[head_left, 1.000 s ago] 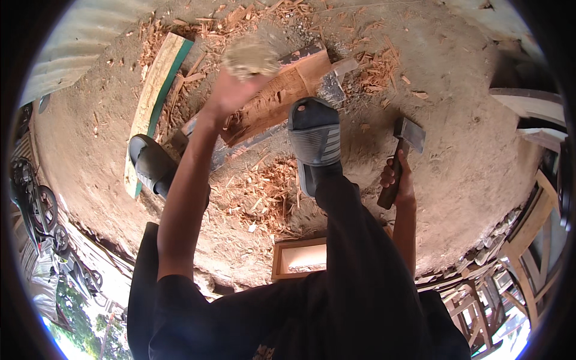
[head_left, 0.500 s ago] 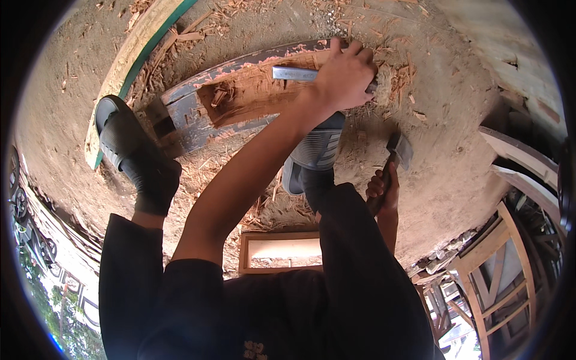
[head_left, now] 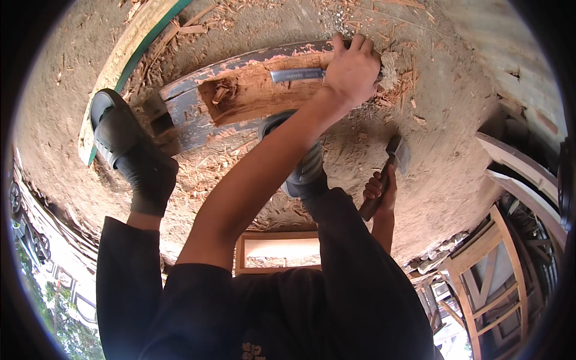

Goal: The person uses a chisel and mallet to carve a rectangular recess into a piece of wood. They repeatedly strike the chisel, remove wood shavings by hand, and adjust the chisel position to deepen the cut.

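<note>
A long wooden beam (head_left: pixel 240 99) with peeling dark paint and a freshly hacked hollow lies on the dirt ground. My left hand (head_left: pixel 351 69) reaches across to its right end and grips a grey metal chisel (head_left: pixel 296 75) lying along the hollow. Lower right, my right hand (head_left: pixel 378 191) holds the wooden handle of a hammer (head_left: pixel 397 153), its metal head up, beside my right leg and off the beam. My right foot (head_left: pixel 306 171), in a grey sandal, presses on the beam's near edge. My left foot (head_left: pixel 120 138) stands by the beam's left end.
Wood chips (head_left: pixel 210 174) litter the dirt around the beam. A pale plank with a green edge (head_left: pixel 129 51) lies at the upper left. A small wooden frame (head_left: pixel 279 252) lies behind my legs, and wooden furniture frames (head_left: pixel 498 270) stand at the right.
My left hand has slid from the beam's middle to its right end and closed on the chisel. My view has dropped closer to the beam. The hammer stays low by my right leg.
</note>
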{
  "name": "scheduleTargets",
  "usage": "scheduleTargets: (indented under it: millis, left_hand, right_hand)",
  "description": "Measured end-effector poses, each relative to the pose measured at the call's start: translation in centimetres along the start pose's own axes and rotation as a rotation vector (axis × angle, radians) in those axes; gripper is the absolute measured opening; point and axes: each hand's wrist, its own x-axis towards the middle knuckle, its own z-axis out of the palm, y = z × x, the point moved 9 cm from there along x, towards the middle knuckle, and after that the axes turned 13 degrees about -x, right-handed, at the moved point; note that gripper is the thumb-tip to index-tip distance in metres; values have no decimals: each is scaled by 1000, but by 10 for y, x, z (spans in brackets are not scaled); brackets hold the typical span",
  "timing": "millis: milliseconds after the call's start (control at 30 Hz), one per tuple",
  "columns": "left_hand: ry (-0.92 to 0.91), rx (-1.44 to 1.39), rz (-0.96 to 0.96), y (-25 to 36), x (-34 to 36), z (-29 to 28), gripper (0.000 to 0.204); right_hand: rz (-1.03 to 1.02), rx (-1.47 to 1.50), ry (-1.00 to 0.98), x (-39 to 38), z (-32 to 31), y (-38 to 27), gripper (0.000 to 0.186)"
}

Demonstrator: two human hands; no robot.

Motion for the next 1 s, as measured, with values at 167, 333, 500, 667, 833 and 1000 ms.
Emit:
scheduleTargets:
  millis: [167,333,500,667,833,1000]
  left_hand:
    - [-106,16,44,-8,2,8,36]
    - [23,-85,123,-16,2,-7,34]
    - [43,-167,233,-19,-4,-10,34]
    - [28,-133,343,-10,-12,-11,37]
    - [102,-88,374,-14,-12,-14,39]
    - [150,-31,390,-11,-13,-15,40]
  right_hand:
    - [-8,-11,-29,1,3,0,41]
    - [-26,-23,13,-4,8,-2,41]
    - [-28,-14,9,-2,8,-2,42]
    - [-20,0,12,-2,7,-2,41]
    - [-16,-7,19,-2,8,0,41]
    - [-16,16,-6,-1,8,0,41]
